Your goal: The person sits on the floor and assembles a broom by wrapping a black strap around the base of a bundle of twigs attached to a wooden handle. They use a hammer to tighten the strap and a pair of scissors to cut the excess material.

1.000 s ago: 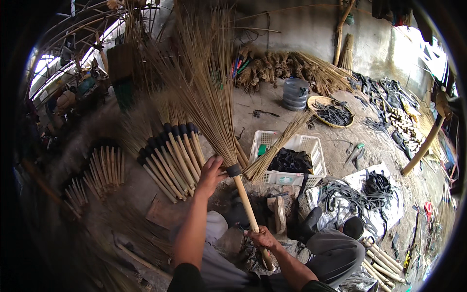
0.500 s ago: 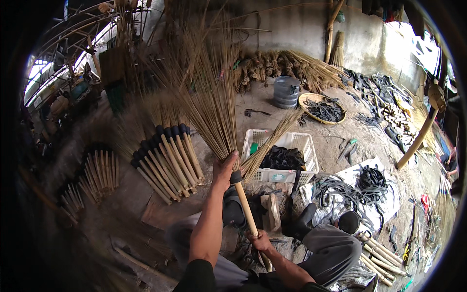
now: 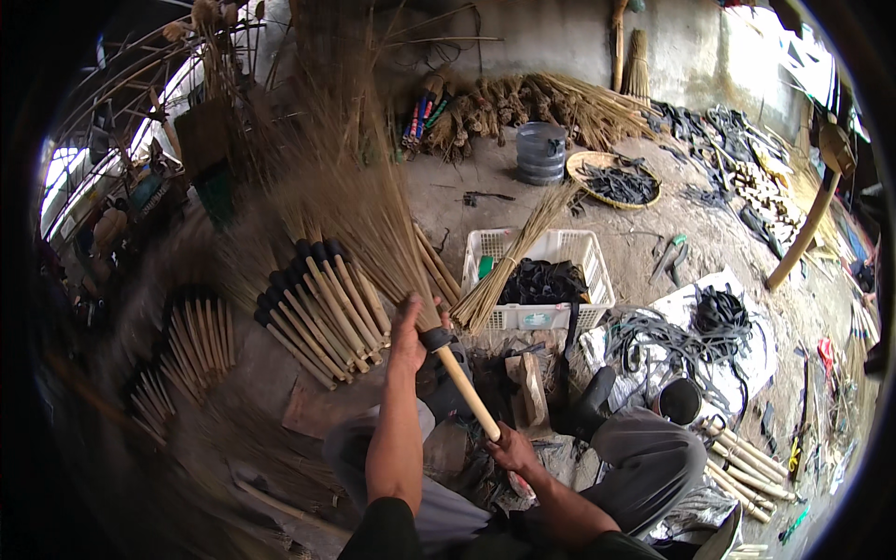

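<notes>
A long broom (image 3: 387,238) of thin straw-coloured stalks slants up and to the left in front of me, its bristles blurred. My left hand (image 3: 408,331) grips the stalks just above the black binding (image 3: 434,339). Lower down, my right hand (image 3: 511,450) closes round the bamboo handle (image 3: 469,390) near its bottom end. Behind the broom, a tied straw bundle (image 3: 509,271) leans on a white plastic crate (image 3: 599,271) that holds black rubber strips (image 3: 541,282). Several finished brooms with bamboo handles (image 3: 327,313) lie to the left.
Black strips (image 3: 644,359) lie on a white sack (image 3: 686,299) at right, near loose bamboo handles (image 3: 747,476). Farther back are a clear plastic tub (image 3: 541,154), a basket of strips (image 3: 583,157) and piled straw bundles (image 3: 504,112). A wooden block (image 3: 530,392) stands between my feet.
The broom has tilted farther left, its bristles sweeping that way. My left hand has moved left and slightly down. The handle no longer sticks out below my right hand. The view has shifted a little.
</notes>
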A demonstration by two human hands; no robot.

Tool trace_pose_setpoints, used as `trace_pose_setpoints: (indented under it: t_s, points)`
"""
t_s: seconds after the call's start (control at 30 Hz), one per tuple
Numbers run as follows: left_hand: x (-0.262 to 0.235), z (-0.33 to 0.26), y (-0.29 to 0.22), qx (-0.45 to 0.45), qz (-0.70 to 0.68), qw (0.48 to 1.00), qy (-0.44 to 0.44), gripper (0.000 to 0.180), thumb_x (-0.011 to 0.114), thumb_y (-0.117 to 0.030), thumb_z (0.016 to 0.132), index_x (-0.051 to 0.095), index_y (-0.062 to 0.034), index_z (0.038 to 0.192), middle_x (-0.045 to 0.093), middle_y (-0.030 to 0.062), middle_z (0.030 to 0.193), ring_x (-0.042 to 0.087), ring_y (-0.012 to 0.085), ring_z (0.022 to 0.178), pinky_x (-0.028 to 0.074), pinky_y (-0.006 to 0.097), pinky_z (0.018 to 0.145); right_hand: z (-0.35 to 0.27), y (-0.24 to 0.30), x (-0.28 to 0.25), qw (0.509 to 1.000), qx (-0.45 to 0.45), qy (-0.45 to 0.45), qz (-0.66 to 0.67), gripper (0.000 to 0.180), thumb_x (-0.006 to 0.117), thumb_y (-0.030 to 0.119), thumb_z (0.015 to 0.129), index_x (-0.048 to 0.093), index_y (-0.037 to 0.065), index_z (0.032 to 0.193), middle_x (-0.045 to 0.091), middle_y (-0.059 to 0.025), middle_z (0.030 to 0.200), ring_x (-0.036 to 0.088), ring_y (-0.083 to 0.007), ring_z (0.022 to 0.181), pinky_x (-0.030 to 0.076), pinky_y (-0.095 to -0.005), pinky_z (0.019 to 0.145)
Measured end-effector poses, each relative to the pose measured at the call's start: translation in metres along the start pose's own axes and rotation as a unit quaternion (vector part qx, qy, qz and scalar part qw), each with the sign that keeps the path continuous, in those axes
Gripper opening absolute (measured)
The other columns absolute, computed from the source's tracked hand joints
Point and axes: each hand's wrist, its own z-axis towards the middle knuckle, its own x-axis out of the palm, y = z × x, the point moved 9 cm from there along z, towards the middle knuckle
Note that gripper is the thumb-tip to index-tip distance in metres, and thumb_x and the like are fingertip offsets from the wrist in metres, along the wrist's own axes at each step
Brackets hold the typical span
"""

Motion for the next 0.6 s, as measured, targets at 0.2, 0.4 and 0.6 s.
trace_pose_setpoints:
  t_s: [0.2,0.4,0.6]
  points:
    - [-0.037,-0.002,-0.003,-0.029,0.100,0.993,-0.055,0.058,0.076,-0.043,0.094,0.055,-0.0051,0.133,0.069,0.0143,0.110,0.071,0.0272,0.085,0.062,0.044,0.072,-0.010,-0.016,0.042,0.951,0.129,0.206,0.193,0.019,0.078,0.020,0.093,0.066,0.006,0.095,0.056,0.0019,0.071,0.052,-0.0071,0.061,0.041,-0.0271,0.051]
    - [-0.049,-0.011,0.006,-0.040,0.103,0.988,-0.112,0.052,0.079,-0.042,0.093,0.058,-0.0055,0.123,0.067,0.0116,0.096,0.071,0.0255,0.078,0.063,0.043,0.067,-0.020,-0.018,0.041,0.983,0.174,0.051,0.002,0.050,0.078,0.049,0.091,0.073,0.001,0.105,0.072,-0.0159,0.079,0.071,-0.0273,0.074,0.053,-0.0403,0.072]
    - [-0.052,-0.007,0.017,-0.029,0.184,0.967,-0.176,0.050,0.080,-0.038,0.093,0.059,-0.0040,0.122,0.067,0.0125,0.097,0.071,0.0254,0.079,0.064,0.042,0.067,-0.019,-0.004,0.023,0.979,0.165,0.012,-0.122,0.049,0.067,0.052,0.094,0.066,0.010,0.119,0.073,-0.0272,0.099,0.069,-0.0491,0.097,0.054,-0.0565,0.083]
